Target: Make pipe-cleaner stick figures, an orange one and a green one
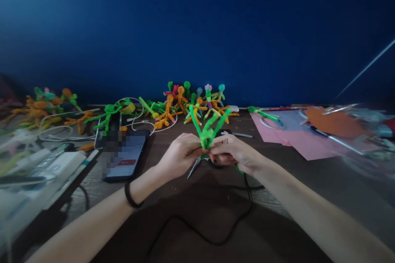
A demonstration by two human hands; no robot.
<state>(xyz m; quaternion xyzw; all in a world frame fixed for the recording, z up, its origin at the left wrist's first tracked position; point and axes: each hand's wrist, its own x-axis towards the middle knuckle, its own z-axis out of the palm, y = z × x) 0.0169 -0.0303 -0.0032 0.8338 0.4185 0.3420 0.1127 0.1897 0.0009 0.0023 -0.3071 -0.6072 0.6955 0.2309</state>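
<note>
Between my two hands is a bright green pipe cleaner figure, held above the desk with two long limbs and a loop pointing up. My left hand pinches its base from the left. From the right, the fingers of my right hand are closed on the same base, and a bit of green shows below that palm. The fingertips overlap the figure's lower part, so its twist is hidden. Scissors lie on the desk behind and under my hands, mostly covered by them.
Several colourful pipe cleaner figures stand along the blue wall, with more at the far left. A phone lies left of my hands. Pink paper is at right. A black cord curves across the front.
</note>
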